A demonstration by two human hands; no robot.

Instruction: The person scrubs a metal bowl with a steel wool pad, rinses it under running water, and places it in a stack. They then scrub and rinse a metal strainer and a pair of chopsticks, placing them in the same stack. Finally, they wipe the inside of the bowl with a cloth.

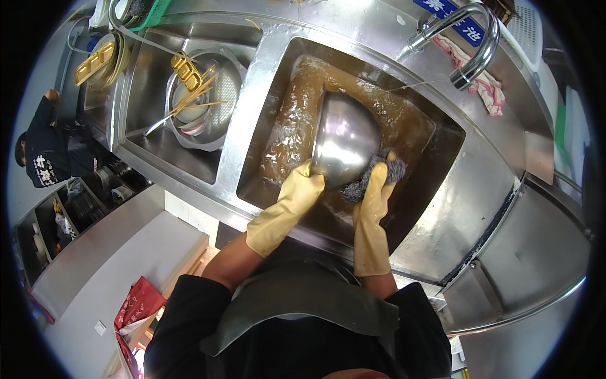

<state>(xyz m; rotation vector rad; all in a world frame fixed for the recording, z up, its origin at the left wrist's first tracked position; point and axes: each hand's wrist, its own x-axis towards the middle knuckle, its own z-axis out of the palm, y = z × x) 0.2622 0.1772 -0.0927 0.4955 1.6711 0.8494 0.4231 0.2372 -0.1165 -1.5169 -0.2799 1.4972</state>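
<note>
A round stainless steel bowl [348,135] is tipped on its side over the right-hand sink basin [265,156], its outer face turned to the right. My left hand [303,189], in a yellow rubber glove, grips the bowl's rim at its near left. In my right hand [376,194], gloved the same way, is a grey wire scouring pad [397,171], pressed close to the bowl's lower right side. Murky brown water [293,118] with a little foam fills much of the basin beneath.
A curved chrome faucet [490,42] arches over the far right corner, near a red-and-white cloth [490,94]. In the left basin, a metal colander [229,104] holds wooden skewers [196,97] and dishes beside a gold divided tray [186,71]. Another person [52,147] stands at far left.
</note>
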